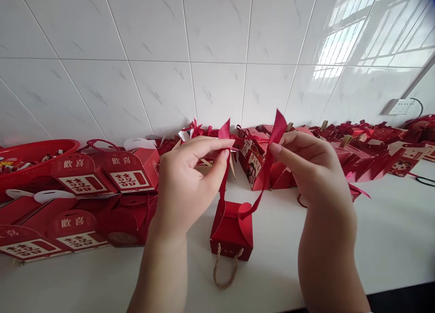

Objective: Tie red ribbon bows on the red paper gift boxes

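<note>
A small red gift box [232, 231] stands on the white table, its curved top flaps folded in and a twisted rope handle [224, 286] hanging down at its near side. From its top rise the two ends of a red ribbon [265, 177]. My left hand [190, 181] pinches one end between thumb and index finger, above and left of the box. The other end is pinched by my right hand [309, 168], above and right of the box. Both ends stick up past my fingertips, and the ribbon spreads in a V.
Red boxes [81, 231] with white labels fill the left, beside a red basket [64, 145] of small wrapped items. More red boxes [367, 154] line the tiled wall [217, 27] behind and to the right. A white power strip [399, 106] is at the far right.
</note>
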`<state>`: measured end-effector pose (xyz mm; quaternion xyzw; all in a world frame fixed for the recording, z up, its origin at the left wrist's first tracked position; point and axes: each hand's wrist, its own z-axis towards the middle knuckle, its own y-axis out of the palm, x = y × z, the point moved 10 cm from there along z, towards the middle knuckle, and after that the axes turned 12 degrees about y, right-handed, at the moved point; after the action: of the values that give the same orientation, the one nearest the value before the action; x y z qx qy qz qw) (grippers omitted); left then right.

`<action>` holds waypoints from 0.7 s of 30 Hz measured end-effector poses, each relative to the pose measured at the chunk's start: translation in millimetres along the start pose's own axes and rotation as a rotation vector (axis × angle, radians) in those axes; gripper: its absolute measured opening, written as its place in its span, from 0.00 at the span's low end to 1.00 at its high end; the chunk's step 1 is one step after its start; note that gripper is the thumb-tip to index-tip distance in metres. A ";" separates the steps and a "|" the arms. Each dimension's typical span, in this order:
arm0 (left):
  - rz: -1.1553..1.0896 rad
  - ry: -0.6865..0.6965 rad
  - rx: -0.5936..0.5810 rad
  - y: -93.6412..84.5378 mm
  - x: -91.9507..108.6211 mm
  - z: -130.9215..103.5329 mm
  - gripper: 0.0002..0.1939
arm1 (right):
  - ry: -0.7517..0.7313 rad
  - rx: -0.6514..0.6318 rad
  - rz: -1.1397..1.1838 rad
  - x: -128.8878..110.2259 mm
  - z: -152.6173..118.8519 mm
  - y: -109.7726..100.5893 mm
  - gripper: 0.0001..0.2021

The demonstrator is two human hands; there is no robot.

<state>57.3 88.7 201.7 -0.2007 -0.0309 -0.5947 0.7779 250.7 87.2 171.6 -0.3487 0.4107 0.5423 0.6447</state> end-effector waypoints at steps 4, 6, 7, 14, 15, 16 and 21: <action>0.003 -0.013 0.039 -3.4 -5.0 1.0 0.10 | 0.034 -0.073 -0.096 1.1 0.6 3.5 0.07; 0.011 -0.006 0.073 -7.4 -4.0 2.4 0.10 | 0.043 -0.084 -0.111 2.2 1.1 6.1 0.08; 0.014 -0.006 0.088 -9.4 -3.5 3.0 0.10 | 0.051 -0.092 -0.115 3.4 1.3 7.9 0.08; -0.016 -0.028 0.117 -14.6 -2.2 5.1 0.12 | 0.017 -0.075 0.026 5.5 3.6 9.4 0.07; -0.022 -0.030 0.112 -14.0 -2.4 5.1 0.13 | 0.006 -0.061 0.056 5.1 3.8 7.9 0.07; -0.030 -0.035 0.101 -12.7 -3.0 5.0 0.14 | -0.003 -0.052 0.079 4.7 4.0 7.2 0.06; -0.068 -0.037 0.081 -10.0 -4.8 4.7 0.16 | -0.044 -0.041 0.113 1.5 5.0 9.3 0.05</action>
<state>47.5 92.6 207.5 -0.1790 -0.0761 -0.6153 0.7640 242.4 93.9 172.3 -0.3260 0.4042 0.5939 0.6145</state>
